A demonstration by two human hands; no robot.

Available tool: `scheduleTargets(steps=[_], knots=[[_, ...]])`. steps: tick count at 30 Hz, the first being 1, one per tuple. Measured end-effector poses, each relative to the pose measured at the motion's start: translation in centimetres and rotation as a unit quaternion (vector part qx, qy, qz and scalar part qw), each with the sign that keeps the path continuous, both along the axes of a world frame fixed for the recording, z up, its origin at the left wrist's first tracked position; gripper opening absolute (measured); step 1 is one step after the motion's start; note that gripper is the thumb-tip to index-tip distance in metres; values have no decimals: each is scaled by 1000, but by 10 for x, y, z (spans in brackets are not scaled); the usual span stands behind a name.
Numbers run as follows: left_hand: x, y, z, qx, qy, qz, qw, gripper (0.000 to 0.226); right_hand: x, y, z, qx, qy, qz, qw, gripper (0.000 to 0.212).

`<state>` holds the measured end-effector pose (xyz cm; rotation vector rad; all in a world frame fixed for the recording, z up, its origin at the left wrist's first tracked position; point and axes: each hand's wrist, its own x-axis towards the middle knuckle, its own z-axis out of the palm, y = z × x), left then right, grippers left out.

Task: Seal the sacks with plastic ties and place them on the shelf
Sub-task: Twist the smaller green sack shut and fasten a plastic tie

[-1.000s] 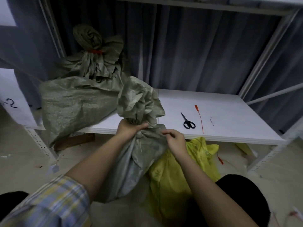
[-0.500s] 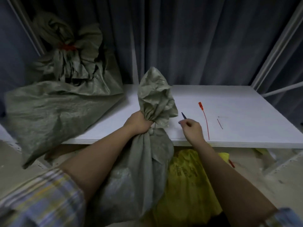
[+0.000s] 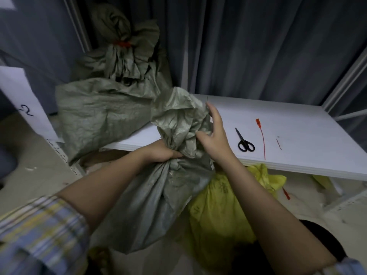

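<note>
A grey-green woven sack (image 3: 151,197) stood on the floor against the shelf (image 3: 297,124) edge. The left hand (image 3: 160,153) clamped its gathered neck. The right hand (image 3: 213,133), at two o'clock from it, pinched the loose top, fingers partly spread. If the left grip slackened, the neck could spring open before a tie went on. A red plastic tie (image 3: 261,135) lay on the shelf beside scissors (image 3: 244,141).

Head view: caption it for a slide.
Left hand grips green sack neck; right hand gathers its top.
</note>
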<state>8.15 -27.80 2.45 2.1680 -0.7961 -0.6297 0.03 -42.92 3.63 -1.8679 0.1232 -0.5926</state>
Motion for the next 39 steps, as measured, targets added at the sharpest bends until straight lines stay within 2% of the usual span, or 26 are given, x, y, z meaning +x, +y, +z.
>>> scheduleTargets(steps=[2,4,5,7,8,9,11,13,14,15,17,18,21,23,25,28,31,33,36,39], knots=[[-9,18,-2,3,8,0,1000,57,-15,19,13,-46,-27,33,998,77],[-17,33,-5,3,14,14,1000,54,-28,36,26,-190,-46,33,980,83],[-21,39,-7,-9,16,23,1000,54,-33,44,32,-309,-63,28,949,87],[-28,49,-9,-35,1,18,999,62,-36,59,39,-521,-92,48,847,91],[-30,53,-11,-40,-13,0,999,67,-36,66,40,-591,-90,72,799,92],[-32,57,-12,-34,-26,-16,999,72,-34,72,39,-641,-72,95,758,95],[-35,65,-16,-18,-51,-15,998,74,-30,80,30,-715,7,106,691,116],[-35,73,-23,-5,-52,7,999,64,-24,87,19,-767,90,94,629,129],[-35,78,-28,-2,-44,21,999,59,-20,92,11,-780,114,82,609,120],[-36,83,-32,-5,-33,32,999,55,-15,97,5,-786,104,62,607,101],[-37,94,-40,-18,-8,73,997,50,-7,106,0,-776,46,46,627,55],[-37,99,-42,-23,0,92,996,47,-4,109,-1,-755,66,65,649,42],[-39,107,-50,-30,-31,135,990,38,5,119,-12,-654,177,97,729,32],[-39,107,-55,-26,-75,166,983,43,12,122,-17,-564,228,87,789,26],[-40,104,-57,-45,-93,196,975,41,21,116,-25,-462,248,103,845,19],[-39,97,-60,-73,-100,178,976,37,25,98,-35,-273,249,167,914,17],[-33,92,-63,-112,-73,189,973,40,19,83,-47,-72,260,177,946,31],[-28,87,-65,-155,-41,206,965,39,16,78,-54,31,254,175,951,45],[-29,77,-57,-196,-19,219,956,34,10,82,-59,67,239,158,956,50],[-36,66,-42,-282,102,197,933,40,2,88,-65,-1,195,100,976,42]])
